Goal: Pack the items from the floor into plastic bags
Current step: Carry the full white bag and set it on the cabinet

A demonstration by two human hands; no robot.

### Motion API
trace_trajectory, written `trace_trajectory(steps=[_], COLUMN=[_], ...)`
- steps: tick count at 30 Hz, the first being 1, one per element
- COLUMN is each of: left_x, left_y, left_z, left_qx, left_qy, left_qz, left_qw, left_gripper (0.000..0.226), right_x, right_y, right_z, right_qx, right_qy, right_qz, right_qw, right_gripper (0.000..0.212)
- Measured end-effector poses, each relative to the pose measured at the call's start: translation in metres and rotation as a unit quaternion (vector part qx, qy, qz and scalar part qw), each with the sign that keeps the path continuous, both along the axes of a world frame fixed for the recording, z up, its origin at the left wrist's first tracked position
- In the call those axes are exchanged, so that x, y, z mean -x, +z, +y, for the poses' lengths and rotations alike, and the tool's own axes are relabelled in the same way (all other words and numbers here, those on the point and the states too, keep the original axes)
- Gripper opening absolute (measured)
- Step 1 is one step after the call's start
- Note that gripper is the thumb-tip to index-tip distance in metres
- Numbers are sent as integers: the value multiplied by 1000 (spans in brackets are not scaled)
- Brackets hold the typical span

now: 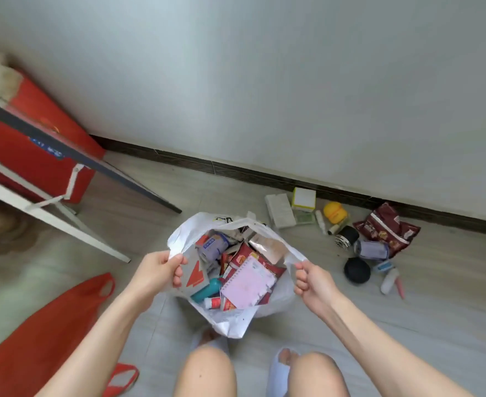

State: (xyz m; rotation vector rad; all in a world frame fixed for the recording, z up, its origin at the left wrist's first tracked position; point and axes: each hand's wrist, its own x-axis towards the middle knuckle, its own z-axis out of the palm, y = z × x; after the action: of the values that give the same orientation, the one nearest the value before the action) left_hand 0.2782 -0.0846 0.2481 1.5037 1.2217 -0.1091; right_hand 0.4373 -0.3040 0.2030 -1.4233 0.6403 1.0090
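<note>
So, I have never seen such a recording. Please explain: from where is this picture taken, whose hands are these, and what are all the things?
The one picture comes from a camera on the person's head, looking down. The left hand and right hand each grip an edge of a white plastic bag, holding it open. Inside lie a pink notebook, a teal bottle and red snack packets. Not yet packed, on the floor near the wall: a yellow toy, a white box and a dark red snack bag. A red bag lies left.

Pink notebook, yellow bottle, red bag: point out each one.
pink notebook (247, 283), head view, middle of its cover.
yellow bottle (333, 212), head view, its rounded body.
red bag (41, 333), head view, flat middle of the fabric.
</note>
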Motion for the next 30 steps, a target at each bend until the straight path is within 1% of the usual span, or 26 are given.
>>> trace_trajectory(steps=[3,7,9,11,14,17,20,22,26,30], left_x=[21,42,58,78,115,146,169,191,242,292], left_y=[48,128,166,207,261,306,344,359,380,400], left_z=[11,11,6,-2,-16,-39,-63,-84,-121,-140], left_qx=[-29,-40,-28,-18,13,59,15,-6,-17,-58], left_qy=[23,24,36,61,132,206,236,269,359,405], left_qz=[36,41,41,39,35,19,-16,-30,-45,-63], left_qw=[999,998,998,997,991,977,972,963,932,910], left_gripper=[23,26,27,28,31,29,25,25,20,20], right_x=[4,13,15,21,37,57,80,100,142,188], right_y=[50,137,179,222,286,343,386,403,426,450], right_z=[19,30,24,23,34,35,30,22,25,55], right_qx=[29,68,63,47,42,47,33,26,5,-10], right_qy=[38,88,93,142,263,350,406,441,517,582], right_qz=[-7,-31,-36,-59,-128,-188,-220,-222,-221,-225], right_qw=[999,993,993,987,955,916,886,870,827,782], right_gripper=[30,31,29,27,27,29,27,23,28,24])
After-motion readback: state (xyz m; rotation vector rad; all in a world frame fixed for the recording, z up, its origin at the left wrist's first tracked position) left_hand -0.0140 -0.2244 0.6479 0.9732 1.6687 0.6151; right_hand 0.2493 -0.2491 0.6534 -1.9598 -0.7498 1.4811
